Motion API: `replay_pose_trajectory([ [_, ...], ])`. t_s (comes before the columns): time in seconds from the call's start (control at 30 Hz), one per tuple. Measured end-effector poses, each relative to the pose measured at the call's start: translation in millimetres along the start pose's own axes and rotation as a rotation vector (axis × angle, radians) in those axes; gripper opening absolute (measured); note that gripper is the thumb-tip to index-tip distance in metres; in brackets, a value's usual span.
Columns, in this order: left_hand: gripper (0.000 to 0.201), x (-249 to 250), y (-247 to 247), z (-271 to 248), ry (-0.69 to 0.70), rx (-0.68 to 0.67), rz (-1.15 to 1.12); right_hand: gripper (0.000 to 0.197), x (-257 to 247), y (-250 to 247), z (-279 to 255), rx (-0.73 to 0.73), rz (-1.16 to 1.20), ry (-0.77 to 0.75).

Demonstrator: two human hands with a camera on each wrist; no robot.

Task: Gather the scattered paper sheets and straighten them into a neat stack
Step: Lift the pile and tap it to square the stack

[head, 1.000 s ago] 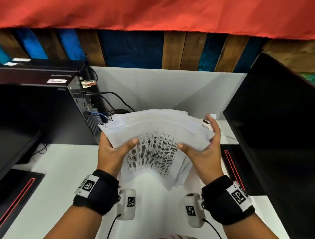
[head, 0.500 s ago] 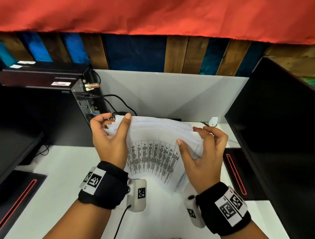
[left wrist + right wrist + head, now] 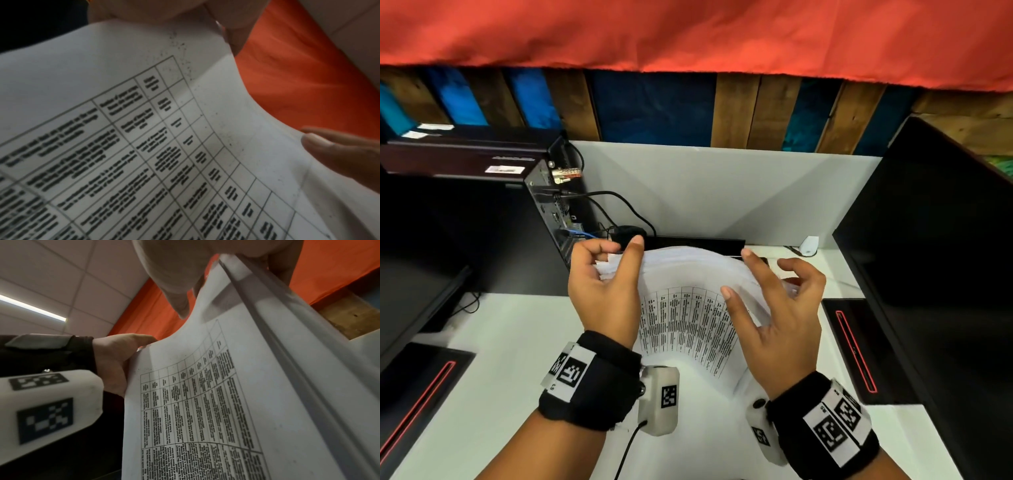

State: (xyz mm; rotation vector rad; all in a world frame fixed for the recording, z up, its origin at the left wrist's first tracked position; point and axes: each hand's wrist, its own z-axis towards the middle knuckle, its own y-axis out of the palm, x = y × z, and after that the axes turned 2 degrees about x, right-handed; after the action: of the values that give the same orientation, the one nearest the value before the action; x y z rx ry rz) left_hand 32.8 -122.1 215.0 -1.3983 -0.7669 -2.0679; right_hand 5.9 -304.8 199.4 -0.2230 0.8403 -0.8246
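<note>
A thick stack of white paper sheets point(image 3: 688, 308) stands bowed on the white desk point(image 3: 500, 359), its front page printed with a table. My left hand point(image 3: 621, 248) holds the top left corner, thumb on the front and fingers curled behind. My right hand point(image 3: 738, 274) holds the top right, thumb on the front page, forefinger along the top edge, the other fingers loosely curled beside it. The left wrist view shows the printed page point(image 3: 144, 129) close up. In the right wrist view the sheets point(image 3: 205, 402) run between thumb and finger, their edges uneven.
A black computer tower point(image 3: 465, 222) with cables point(image 3: 619, 205) stands at the back left. A large dark monitor point(image 3: 928, 274) fills the right side, another point(image 3: 407, 291) the left. A white divider point(image 3: 705, 192) closes the back. A small white object point(image 3: 810, 245) lies at the back right.
Both hands have slid from the stack's sides up to its top corners. The right fingers have loosened and spread. The stack stands more upright.
</note>
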Motion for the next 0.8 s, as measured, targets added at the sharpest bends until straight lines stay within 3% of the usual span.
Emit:
replay_pose_trajectory([
  [0.17, 0.007, -5, -6, 5, -0.042, 0.048, -0.034, 0.041, 4, 0, -1, 0.054, 0.082, 0.083],
  [0.3, 0.015, -6, -7, -3, -0.002, -0.015, -0.016, 0.043, 6, 3, -5, 0.04, 0.116, 0.044],
  [0.47, 0.007, -13, -11, 5, -0.014, -0.048, -0.055, 0.046, 14, 5, -3, 0.044, 0.267, 0.133],
  [0.53, 0.022, -20, -16, 6, -0.013, -0.155, -0.059, 0.061, 17, 4, -4, 0.016, 0.327, 0.205],
  [0.63, 0.066, -35, -26, 10, -0.098, -0.374, -0.153, 0.082, 25, 5, -8, -0.025, 0.589, 0.468],
  [0.73, 0.098, -47, -32, 13, -0.297, -0.578, -0.199, 0.07, 35, 7, -9, -0.169, 0.865, 0.71],
  [0.8, 0.091, -48, -33, 13, -0.337, -0.637, -0.184, 0.053, 35, 7, -8, -0.284, 0.902, 0.732],
])
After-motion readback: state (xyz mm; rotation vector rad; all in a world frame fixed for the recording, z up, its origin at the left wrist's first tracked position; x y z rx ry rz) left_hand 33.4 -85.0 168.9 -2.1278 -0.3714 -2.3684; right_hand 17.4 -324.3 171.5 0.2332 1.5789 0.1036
